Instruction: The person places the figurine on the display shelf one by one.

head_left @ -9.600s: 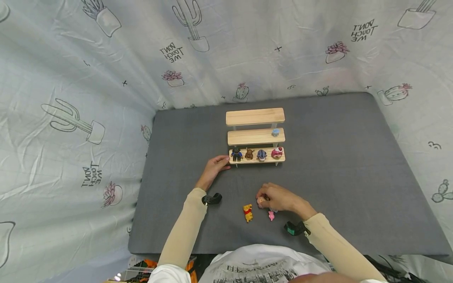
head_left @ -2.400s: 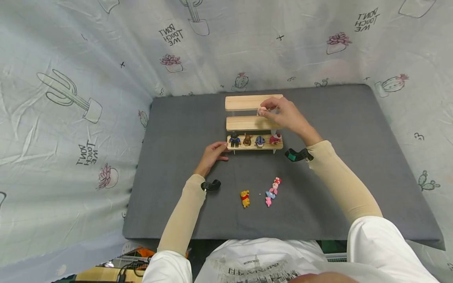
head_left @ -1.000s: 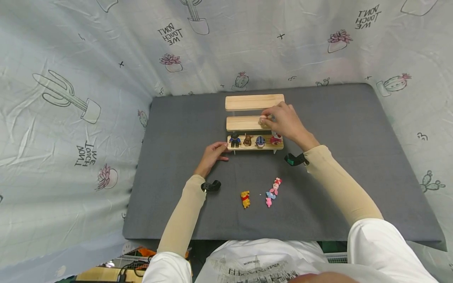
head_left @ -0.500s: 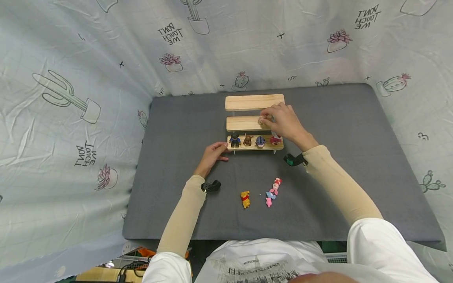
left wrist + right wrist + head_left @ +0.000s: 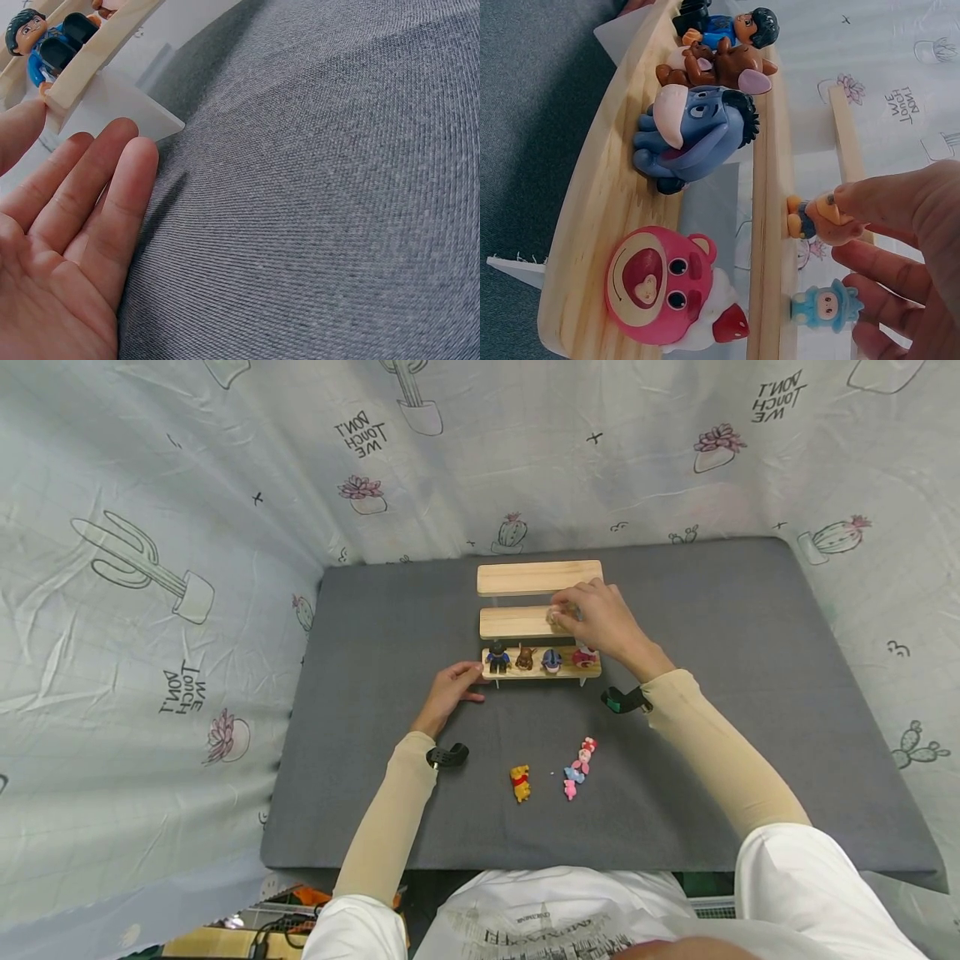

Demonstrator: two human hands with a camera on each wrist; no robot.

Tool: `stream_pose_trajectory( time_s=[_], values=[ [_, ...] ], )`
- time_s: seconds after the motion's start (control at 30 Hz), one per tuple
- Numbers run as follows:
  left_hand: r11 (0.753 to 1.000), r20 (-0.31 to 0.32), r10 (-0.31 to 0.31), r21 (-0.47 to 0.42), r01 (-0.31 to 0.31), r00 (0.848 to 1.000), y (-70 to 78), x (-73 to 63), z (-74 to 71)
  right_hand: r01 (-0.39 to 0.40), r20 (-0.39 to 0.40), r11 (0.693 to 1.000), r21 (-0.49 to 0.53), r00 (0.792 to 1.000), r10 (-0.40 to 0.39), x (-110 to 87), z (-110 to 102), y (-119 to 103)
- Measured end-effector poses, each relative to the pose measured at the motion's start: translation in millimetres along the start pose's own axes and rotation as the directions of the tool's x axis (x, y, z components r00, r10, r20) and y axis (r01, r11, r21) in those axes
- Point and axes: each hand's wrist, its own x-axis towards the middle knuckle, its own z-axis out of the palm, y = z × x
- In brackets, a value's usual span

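In the head view my right hand (image 5: 603, 622) is at the right half of a three-tier wooden shelf (image 5: 540, 578). Thumb and fingers pinch the head of a small peach-headed figurine (image 5: 821, 220), its feet meeting the middle tier. Beside it on that tier a light-blue figurine (image 5: 826, 306) stands upright, mostly hidden from the head view. My left hand (image 5: 447, 693) touches the left end of the bottom tier, its visible fingers mostly straight. That tier bears a black-haired toy figure (image 5: 497, 657), a brown figurine (image 5: 525, 657), a blue donkey (image 5: 694, 135) and a pink bear (image 5: 660, 285).
On the grey table (image 5: 375, 652), nearer the body, lies a yellow bear figurine (image 5: 520, 783) with a red top. To its right lie a red-and-pink figurine (image 5: 585, 754) and a blue-and-pink one (image 5: 573, 774). A patterned curtain (image 5: 480, 468) hangs behind the table.
My right hand has carried the peach-headed figurine from the table's front to the shelf, then lowered it to the middle tier. Over the last second it barely moved. My left hand stayed at the shelf's end.
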Motion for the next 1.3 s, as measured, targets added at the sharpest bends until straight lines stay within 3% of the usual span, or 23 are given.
stream_pose_trajectory(
  time_s=[0.2, 0.47, 0.67, 0.93, 1.13, 1.3],
  values=[
    [1.000, 0.004, -0.001, -0.013, 0.001, 1.000, 0.0, 0.0, -0.2, 0.024, -0.022, 1.000, 0.018, 0.999, -0.024, -3.4, -5, -3],
    [1.000, -0.001, 0.002, -0.016, -0.002, 1.000, 1.2, 0.4, 0.1, 0.109, -0.126, 0.990, 0.094, 0.987, -0.096, -14.6, -17, -16],
    [1.000, -0.004, -0.003, -0.018, 0.003, 1.000, 1.9, -0.4, 0.8, 0.087, -0.056, 0.959, 0.270, 0.996, -0.075, -26.5, -26, -29],
    [1.000, -0.001, 0.003, -0.016, -0.003, 1.000, 3.5, -1.7, 1.1, 0.056, 0.068, 0.910, 0.412, 0.993, -0.092, -45.5, -31, -41],
    [1.000, 0.000, 0.000, -0.027, 0.000, 1.000, 3.2, -0.5, -0.1, 0.110, 0.066, 0.885, 0.453, 0.986, -0.156, -54.9, -32, -48],
    [0.999, -0.004, -0.002, -0.032, 0.002, 1.000, 1.6, 0.2, 0.5, 0.087, 0.094, 0.888, 0.452, 0.985, -0.144, -63.3, -30, -50]
  ],
)
